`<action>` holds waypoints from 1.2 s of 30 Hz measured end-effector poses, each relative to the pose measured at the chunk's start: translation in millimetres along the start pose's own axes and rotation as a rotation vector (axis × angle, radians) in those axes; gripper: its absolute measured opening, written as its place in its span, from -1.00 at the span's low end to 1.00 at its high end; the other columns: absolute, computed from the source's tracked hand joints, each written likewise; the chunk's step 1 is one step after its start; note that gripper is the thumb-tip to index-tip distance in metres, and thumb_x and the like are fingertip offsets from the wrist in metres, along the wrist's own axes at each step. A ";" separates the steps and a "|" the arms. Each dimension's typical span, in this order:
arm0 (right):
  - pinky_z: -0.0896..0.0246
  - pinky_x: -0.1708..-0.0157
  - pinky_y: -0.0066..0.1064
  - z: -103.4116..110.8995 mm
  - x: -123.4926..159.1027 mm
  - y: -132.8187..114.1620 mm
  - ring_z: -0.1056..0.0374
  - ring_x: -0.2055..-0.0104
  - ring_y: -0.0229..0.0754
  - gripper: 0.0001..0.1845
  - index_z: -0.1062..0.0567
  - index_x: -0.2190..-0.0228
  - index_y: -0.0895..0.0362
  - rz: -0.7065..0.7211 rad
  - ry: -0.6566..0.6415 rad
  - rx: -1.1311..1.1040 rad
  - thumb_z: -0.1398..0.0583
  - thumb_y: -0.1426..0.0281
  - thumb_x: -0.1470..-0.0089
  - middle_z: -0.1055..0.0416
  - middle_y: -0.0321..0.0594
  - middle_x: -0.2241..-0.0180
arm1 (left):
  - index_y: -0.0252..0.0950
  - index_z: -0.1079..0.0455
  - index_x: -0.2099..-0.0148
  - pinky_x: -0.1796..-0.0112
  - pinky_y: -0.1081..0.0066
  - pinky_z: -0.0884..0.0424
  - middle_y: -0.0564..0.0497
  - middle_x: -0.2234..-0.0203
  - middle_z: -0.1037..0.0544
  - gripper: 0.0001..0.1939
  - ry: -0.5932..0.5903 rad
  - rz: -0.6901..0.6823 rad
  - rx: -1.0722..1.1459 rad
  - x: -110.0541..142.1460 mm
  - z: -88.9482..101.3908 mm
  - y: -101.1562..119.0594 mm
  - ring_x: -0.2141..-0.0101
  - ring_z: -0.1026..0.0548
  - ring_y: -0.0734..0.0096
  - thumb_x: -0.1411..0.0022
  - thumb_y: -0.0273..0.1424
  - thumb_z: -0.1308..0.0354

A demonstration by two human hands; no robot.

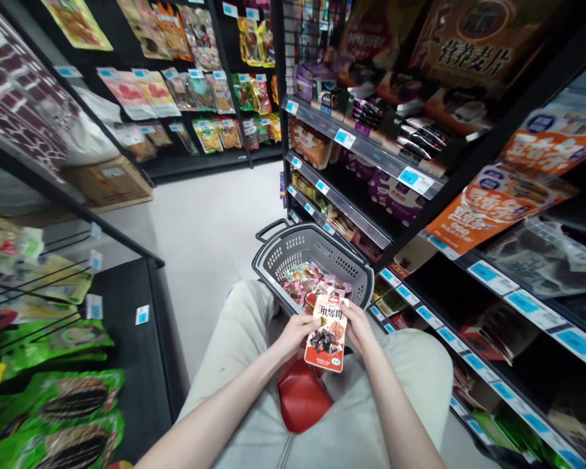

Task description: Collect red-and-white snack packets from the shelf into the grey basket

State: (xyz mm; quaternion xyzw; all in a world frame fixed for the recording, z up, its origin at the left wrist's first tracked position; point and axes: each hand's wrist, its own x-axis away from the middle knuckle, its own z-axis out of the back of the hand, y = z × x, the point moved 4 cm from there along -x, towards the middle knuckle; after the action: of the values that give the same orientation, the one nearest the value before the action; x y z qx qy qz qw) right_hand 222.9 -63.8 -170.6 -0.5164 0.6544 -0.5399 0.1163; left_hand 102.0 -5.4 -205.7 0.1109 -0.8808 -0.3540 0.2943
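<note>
An orange and white snack packet (328, 333) with black characters is held upright between both hands, above my knees. My left hand (295, 333) grips its left edge. My right hand (357, 327) grips its right edge. Just beyond the packet a grey plastic shopping basket (278, 255) stands on the floor, holding several small snack packets (306, 281). I am seated on a red stool (300, 394), visible between my legs.
Dark store shelves (366, 151) with packaged goods and blue price tags rise on the right. Hooks with green packets (53, 339) hang at the left. A cardboard box (108, 181) sits at the back left. Pale floor (200, 221) runs between them.
</note>
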 end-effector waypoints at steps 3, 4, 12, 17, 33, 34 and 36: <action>-0.21 0.33 -0.30 -0.3 1.4 0.1 -0.37 0.34 -0.09 -0.70 -0.44 0.38 0.16 -0.031 0.000 -0.041 -0.23 0.28 0.24 -0.46 -0.15 0.40 | -0.47 -0.45 0.43 0.42 0.40 -0.30 -0.10 0.57 -0.52 -0.71 -0.033 0.038 0.080 1.7 -3.1 -0.3 0.55 -0.43 0.38 0.18 -0.31 -0.25; -0.21 0.33 -0.30 -0.3 1.4 -0.1 -0.37 0.33 -0.08 -0.70 -0.44 0.38 0.16 -0.034 -0.001 -0.047 -0.23 0.29 0.24 -0.46 -0.15 0.40 | -0.47 -0.44 0.42 0.41 0.40 -0.30 -0.11 0.55 -0.52 -0.71 -0.045 0.050 0.101 2.1 -4.1 -0.2 0.54 -0.44 0.38 0.18 -0.32 -0.26; -0.22 0.33 -0.28 0.2 0.2 -2.7 -0.37 0.35 -0.07 -0.74 -0.46 0.42 0.16 0.012 0.058 -0.034 -0.24 0.30 0.26 -0.47 -0.17 0.42 | -0.47 -0.43 0.33 0.32 0.33 -0.31 -0.15 0.46 -0.51 -0.67 -0.106 0.084 0.120 5.9 -10.7 2.8 0.47 -0.45 0.34 0.17 -0.34 -0.26; -0.23 0.34 -0.28 6.8 -0.3 -5.6 -0.37 0.46 -0.11 -0.77 -0.47 0.51 0.19 0.013 0.145 -0.005 -0.26 0.31 0.31 -0.47 -0.18 0.49 | -0.39 -0.37 0.17 0.34 0.31 -0.33 -0.13 0.37 -0.50 -0.55 -0.225 0.116 0.046 10.0 -17.2 0.4 0.41 -0.46 0.29 0.21 -0.46 -0.28; -0.26 0.32 -0.28 15.3 -1.9 -2.2 -0.39 0.42 -0.10 -0.84 -0.48 0.51 0.22 -0.050 0.179 -0.119 -0.24 0.42 0.27 -0.48 -0.12 0.44 | -0.44 -0.45 0.34 0.29 0.34 -0.31 -0.07 0.47 -0.51 -0.69 -0.328 0.089 -0.100 10.5 -16.4 -3.5 0.41 -0.44 0.28 0.26 -0.47 -0.27; -0.26 0.31 -0.28 15.6 -1.9 -2.3 -0.39 0.41 -0.10 -0.84 -0.48 0.50 0.22 -0.046 0.175 -0.124 -0.24 0.43 0.27 -0.48 -0.12 0.43 | -0.44 -0.45 0.36 0.31 0.36 -0.31 -0.06 0.49 -0.51 -0.71 -0.326 0.092 -0.095 10.0 -15.4 -4.5 0.43 -0.44 0.30 0.26 -0.48 -0.27; -0.26 0.29 -0.27 16.9 -2.2 -2.6 -0.39 0.40 -0.09 -0.82 -0.48 0.47 0.22 -0.034 0.164 -0.130 -0.24 0.42 0.26 -0.48 -0.12 0.43 | -0.46 -0.45 0.37 0.34 0.39 -0.31 -0.06 0.51 -0.51 -0.71 -0.328 0.102 -0.082 9.3 -14.1 -5.5 0.47 -0.43 0.36 0.26 -0.49 -0.28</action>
State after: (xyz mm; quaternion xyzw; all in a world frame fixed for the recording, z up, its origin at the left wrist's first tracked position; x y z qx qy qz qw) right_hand 237.3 -71.6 -175.9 -0.4879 0.6864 -0.5389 0.0195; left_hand 102.9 -21.0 -197.2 -0.0050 -0.9063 -0.3876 0.1686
